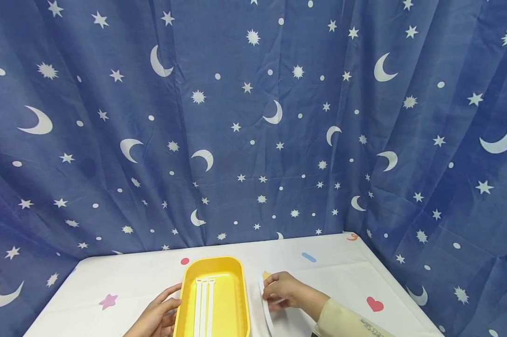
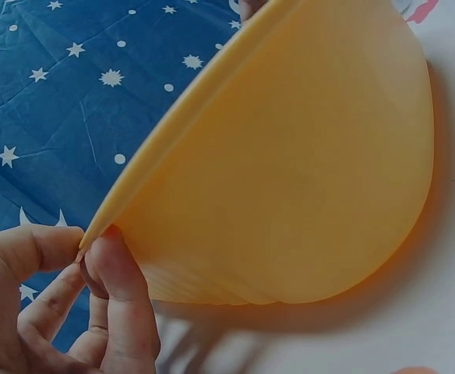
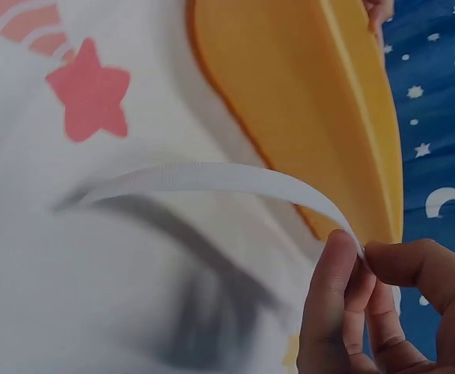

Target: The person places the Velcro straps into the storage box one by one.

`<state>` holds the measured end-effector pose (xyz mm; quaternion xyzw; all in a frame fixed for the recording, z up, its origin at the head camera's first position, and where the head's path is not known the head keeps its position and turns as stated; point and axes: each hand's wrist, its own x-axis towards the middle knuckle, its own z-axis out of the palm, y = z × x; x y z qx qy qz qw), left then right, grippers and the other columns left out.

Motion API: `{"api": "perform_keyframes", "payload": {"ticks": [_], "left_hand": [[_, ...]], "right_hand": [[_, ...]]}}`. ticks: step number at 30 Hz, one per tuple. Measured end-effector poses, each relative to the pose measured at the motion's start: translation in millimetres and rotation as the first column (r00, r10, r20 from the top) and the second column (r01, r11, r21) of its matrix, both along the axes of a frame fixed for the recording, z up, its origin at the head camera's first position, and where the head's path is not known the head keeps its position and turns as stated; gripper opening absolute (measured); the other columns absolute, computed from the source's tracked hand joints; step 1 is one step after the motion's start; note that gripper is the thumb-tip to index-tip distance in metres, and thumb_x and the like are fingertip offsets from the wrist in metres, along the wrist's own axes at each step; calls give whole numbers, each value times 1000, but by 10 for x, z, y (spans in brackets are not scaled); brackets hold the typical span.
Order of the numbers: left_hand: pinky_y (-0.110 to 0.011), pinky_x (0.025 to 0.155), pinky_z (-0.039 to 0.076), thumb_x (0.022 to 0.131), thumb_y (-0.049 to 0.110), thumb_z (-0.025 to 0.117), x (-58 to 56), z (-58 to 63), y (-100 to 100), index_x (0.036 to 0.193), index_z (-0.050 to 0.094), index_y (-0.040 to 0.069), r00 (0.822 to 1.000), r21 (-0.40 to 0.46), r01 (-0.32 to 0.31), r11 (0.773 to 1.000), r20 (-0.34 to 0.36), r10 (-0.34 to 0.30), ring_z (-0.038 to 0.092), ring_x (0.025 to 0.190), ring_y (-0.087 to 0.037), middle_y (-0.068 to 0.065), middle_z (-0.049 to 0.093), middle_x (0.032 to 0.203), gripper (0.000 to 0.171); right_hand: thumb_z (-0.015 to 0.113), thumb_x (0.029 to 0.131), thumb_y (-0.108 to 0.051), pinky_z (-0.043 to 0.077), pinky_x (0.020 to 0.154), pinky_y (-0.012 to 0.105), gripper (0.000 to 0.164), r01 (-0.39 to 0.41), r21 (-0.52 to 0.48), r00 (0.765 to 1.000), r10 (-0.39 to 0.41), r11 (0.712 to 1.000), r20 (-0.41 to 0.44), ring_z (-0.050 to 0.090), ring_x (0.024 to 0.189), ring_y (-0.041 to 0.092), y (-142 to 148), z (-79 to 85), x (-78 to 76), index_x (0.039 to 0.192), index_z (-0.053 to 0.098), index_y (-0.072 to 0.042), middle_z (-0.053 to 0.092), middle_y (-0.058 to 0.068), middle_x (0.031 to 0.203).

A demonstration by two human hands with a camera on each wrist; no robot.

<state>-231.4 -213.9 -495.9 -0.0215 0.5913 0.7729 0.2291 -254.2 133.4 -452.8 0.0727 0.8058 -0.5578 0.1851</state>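
A yellow tray with rounded corners stands at the front of the table. My left hand pinches its left rim between thumb and fingers, as the left wrist view shows at the tray's edge. Inside the tray, several white straps with wider slotted heads lie lengthwise side by side. Just right of the tray, my right hand pinches one end of another white strap. This strap bends in an arc, its far end dropping toward the cloth in the right wrist view.
A white tablecloth printed with coloured shapes, among them a red heart and a pink star, covers the table. A blue curtain with white moons and stars hangs behind it and along the right side.
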Motion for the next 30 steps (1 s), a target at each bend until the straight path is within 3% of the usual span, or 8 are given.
{"api": "perform_keyframes", "payload": {"ticks": [18,30], "left_hand": [[-44,85,59,97,19,57,1,0,3,155,15,6,1000,-2,-8,1000,5,8,71,93,-24,-11,70,107,72],[-42,83,60,97,18,56,0,4,5,155,15,5,1000,10,-1,1000,4,1,71,92,-24,-10,70,107,72]], "right_hand": [[68,74,9,62,64,29,32,-49,-170,997,57,984,42,63,68,14,-171,233,70,104,62,-2,60,6,79],[66,74,14,62,66,31,30,-82,-251,994,98,965,52,66,68,16,-408,295,95,99,63,-3,66,11,82]]}}
